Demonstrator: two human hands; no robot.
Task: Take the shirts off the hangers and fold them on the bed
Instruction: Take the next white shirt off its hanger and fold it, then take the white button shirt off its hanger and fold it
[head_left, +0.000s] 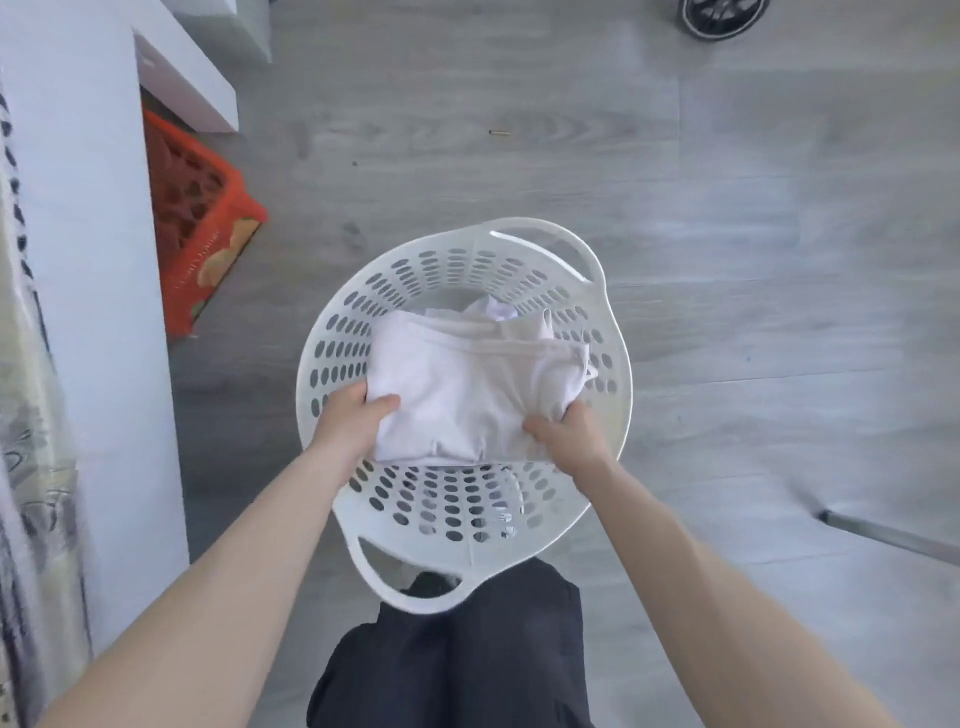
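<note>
Left hand (358, 415) and right hand (569, 439) each clamp a near corner of the folded white shirt (467, 384), which extends away beyond the fingers, long axis running hand to hand, over the laundry basket (447, 499) mouth below the grip

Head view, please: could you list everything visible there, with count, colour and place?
folded white shirt: one, white, held over basket
round perforated plastic laundry basket: one, white, centre
crumpled garment: one, white, inside basket
slotted plastic crate: one, orange, left, under white furniture
wood-look floor: one, grey, throughout
wheel: one, black, top right
patterned fabric: one, grey-cream, left edge
trousers: one pair, black, bottom centre
hands: two, bare; left hand and right hand grip the shirt's near edge
</note>
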